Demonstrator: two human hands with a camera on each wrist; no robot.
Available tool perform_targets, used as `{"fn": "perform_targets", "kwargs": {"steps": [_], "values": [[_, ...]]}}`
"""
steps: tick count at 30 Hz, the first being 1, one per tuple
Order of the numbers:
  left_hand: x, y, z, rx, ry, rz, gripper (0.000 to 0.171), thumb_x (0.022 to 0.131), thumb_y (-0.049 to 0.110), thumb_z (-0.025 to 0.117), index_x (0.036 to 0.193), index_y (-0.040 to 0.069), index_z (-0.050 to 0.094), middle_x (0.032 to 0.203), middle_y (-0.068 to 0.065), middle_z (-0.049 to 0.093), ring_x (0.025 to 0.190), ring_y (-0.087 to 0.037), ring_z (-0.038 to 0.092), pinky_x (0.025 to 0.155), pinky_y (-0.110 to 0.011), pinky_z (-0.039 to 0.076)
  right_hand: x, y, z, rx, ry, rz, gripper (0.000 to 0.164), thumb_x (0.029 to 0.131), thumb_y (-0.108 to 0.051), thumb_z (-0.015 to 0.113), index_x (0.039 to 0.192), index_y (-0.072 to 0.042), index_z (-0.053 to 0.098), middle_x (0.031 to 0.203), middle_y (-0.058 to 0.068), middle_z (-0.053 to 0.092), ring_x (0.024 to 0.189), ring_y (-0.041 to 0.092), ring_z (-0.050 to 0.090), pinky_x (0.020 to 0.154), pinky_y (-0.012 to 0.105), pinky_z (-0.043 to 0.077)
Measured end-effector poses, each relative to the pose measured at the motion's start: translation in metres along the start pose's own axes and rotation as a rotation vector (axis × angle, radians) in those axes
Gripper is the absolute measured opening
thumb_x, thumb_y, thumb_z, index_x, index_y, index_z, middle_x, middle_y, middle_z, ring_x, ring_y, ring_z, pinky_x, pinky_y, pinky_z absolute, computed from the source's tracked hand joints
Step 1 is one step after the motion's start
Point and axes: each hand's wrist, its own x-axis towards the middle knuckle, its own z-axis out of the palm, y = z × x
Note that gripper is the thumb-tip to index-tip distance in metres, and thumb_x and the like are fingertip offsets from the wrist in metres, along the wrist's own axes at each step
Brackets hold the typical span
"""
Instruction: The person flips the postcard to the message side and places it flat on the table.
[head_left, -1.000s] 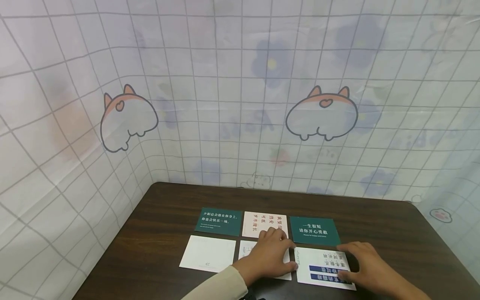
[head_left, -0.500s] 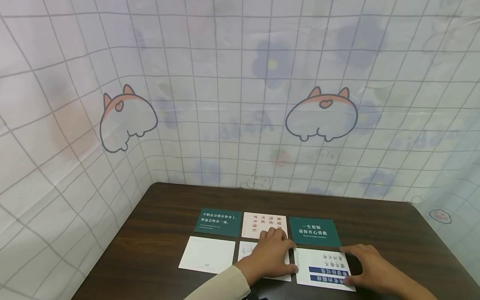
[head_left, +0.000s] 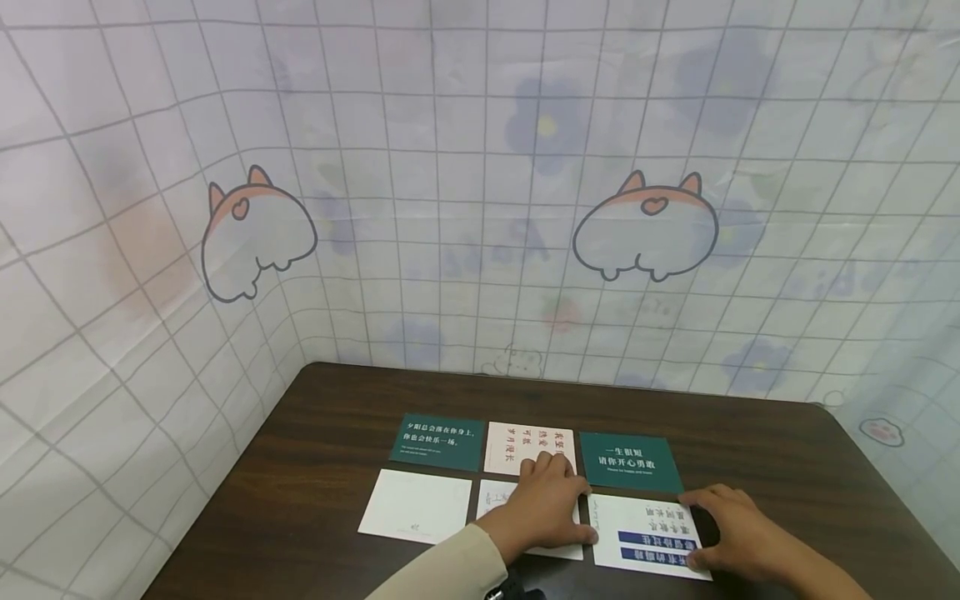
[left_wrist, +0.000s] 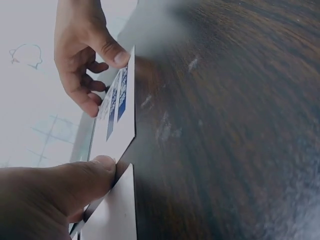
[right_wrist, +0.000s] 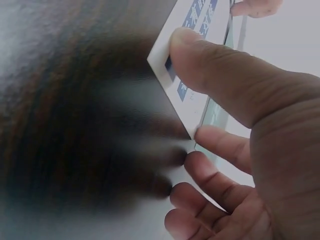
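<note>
A white postcard with two dark blue bands (head_left: 637, 510) lies flat at the front right of two rows of cards. My left hand (head_left: 543, 515) reaches over the middle front card (head_left: 491, 497), thumb and forefinger at the blue-banded postcard's left edge. At the opposite edge is my right hand (head_left: 738, 533), its thumb (right_wrist: 186, 52) on the printed face and its forefinger by the far corner. Its other fingers are loosely bent beside the card. In the left wrist view, the left thumb (left_wrist: 97, 172) rests at the gap between both front cards. My left hand hides much of the middle card.
Behind stand two teal cards, one at left (head_left: 437, 442) and one at right (head_left: 630, 461), with a pale card with red writing (head_left: 517, 450) between them. A nearly blank white card (head_left: 416, 507) lies front left. A grid-patterned curtain (head_left: 480, 208) borders the dark wooden table (head_left: 285, 500).
My right hand has shifted slightly right, its thumb sliding from the blue bands toward the postcard's right edge. The left hand and the cards look nearly unchanged.
</note>
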Motion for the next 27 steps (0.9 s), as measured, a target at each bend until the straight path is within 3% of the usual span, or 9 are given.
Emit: {"fn": "perform_targets", "kwargs": {"steps": [8,27], "values": [[0.0011,0.0026,-0.0014,-0.011,-0.022,-0.02,0.052,0.079,0.062,0.081,0.119,0.03,0.074,0.107,0.008,0.052,0.094,-0.012,0.037,0.082,-0.037,0.032,0.0032,-0.0023,-0.0026,-0.042,0.0,0.006,0.083,0.063,-0.042,0.097,0.128,-0.003,0.063,0.121,0.017,0.061,0.114,0.045,0.054,0.094,0.067,0.042],[0.0014,0.0061,-0.0031,-0.014,-0.012,-0.025,0.053,0.077,0.061,0.083,0.12,0.03,0.074,0.108,0.008,0.052,0.096,-0.011,0.037,0.084,-0.037,0.032,0.003,-0.0001,-0.0017,-0.017,0.037,0.014,0.079,0.058,-0.042,0.098,0.119,-0.008,0.06,0.112,0.009,0.064,0.107,0.037,0.056,0.093,0.064,0.043]]}}
